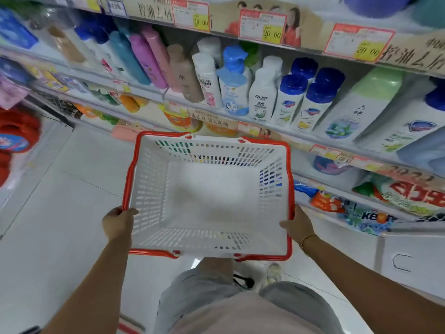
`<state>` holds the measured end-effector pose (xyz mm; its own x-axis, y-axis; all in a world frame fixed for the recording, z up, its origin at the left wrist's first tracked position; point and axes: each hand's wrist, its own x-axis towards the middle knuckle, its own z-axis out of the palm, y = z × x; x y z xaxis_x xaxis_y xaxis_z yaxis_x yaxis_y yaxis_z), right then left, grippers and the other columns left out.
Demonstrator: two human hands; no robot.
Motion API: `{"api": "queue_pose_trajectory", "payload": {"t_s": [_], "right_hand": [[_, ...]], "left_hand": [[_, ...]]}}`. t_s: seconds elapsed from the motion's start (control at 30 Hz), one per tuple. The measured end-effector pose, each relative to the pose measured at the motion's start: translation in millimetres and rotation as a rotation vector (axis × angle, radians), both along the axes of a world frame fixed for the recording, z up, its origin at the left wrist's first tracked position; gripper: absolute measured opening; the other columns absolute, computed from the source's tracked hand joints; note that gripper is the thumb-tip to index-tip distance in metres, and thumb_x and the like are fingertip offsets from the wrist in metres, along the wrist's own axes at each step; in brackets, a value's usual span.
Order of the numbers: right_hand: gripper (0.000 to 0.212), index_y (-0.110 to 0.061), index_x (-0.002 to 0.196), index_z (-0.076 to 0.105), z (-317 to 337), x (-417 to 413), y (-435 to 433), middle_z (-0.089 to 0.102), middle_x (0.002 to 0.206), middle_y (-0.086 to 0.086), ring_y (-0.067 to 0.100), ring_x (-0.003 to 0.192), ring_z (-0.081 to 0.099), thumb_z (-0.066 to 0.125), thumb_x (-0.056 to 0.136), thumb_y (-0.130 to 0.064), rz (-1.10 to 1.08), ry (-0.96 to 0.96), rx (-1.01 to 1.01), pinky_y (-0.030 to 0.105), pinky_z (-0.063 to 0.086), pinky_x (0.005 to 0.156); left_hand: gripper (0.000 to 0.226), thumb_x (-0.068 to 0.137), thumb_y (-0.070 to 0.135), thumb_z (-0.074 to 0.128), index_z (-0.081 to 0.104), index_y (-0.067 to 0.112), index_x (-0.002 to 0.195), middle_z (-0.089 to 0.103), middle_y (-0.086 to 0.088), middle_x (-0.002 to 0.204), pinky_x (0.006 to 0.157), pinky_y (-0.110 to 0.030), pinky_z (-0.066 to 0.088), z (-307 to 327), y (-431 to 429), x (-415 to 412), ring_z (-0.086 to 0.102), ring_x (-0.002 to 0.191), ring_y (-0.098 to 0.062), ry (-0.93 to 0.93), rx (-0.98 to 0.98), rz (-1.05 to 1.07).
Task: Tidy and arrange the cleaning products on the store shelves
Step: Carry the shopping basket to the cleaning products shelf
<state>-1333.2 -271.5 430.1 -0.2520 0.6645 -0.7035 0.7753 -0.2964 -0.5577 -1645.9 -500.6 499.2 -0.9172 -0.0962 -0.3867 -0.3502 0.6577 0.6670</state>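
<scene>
I hold a white plastic shopping basket (149, 189) with a red rim in front of me, above the floor. It has nothing in it. My left hand (119, 222) grips its left rim and my right hand (298, 224) grips its right rim. Beyond the basket runs a shelf of bottles: white bottles with blue caps (289, 100), a white and blue pump bottle (233, 83), a brown bottle (184, 73) and pink, purple and teal bottles (142, 56) leaning to the left.
Lower shelves on the right carry detergent bags (330, 201) and a large red and white pack (414, 194). Yellow price tags (272, 33) hang on the shelf edge above. Red items (16, 133) stand at the far left. White tiled floor (60, 213) lies below.
</scene>
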Motion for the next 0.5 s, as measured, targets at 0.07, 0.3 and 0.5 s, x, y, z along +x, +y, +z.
{"api": "queue_pose_trajectory", "payload": {"t_s": [0.07, 0.3, 0.5], "right_hand": [[0.046, -0.008, 0.124, 0.047, -3, 8, -3, 0.059, 0.120, 0.014, 0.030, 0.106, 0.056, 0.062, 0.081, -0.002, -0.021, -0.005, 0.032, 0.040, 0.047, 0.089], [0.032, -0.004, 0.113, 0.050, -22, 53, -35, 0.060, 0.106, 0.016, 0.030, 0.091, 0.055, 0.062, 0.083, -0.003, -0.157, -0.067, 0.046, 0.035, 0.046, 0.076], [0.043, -0.003, 0.124, 0.048, -75, 60, -58, 0.060, 0.110, 0.017, 0.035, 0.099, 0.057, 0.060, 0.083, -0.004, -0.287, -0.210, 0.015, 0.033, 0.045, 0.079]], "left_hand": [[0.007, 0.076, -0.001, 0.066, 0.061, 0.000, 0.080, 0.048, -0.009, 0.066, 0.053, -0.025, 0.034, -6, 0, 3, 0.040, 0.060, -0.020, -0.003, 0.021, -0.019], [0.005, 0.078, -0.003, 0.064, 0.061, -0.001, 0.081, 0.050, -0.006, 0.064, 0.057, -0.024, 0.036, -40, 8, 13, 0.044, 0.063, -0.022, -0.064, 0.028, -0.131], [0.009, 0.081, -0.002, 0.062, 0.064, -0.004, 0.090, 0.060, -0.014, 0.087, 0.080, -0.041, 0.046, -110, 26, 2, 0.052, 0.081, -0.030, -0.169, -0.076, -0.306]]}}
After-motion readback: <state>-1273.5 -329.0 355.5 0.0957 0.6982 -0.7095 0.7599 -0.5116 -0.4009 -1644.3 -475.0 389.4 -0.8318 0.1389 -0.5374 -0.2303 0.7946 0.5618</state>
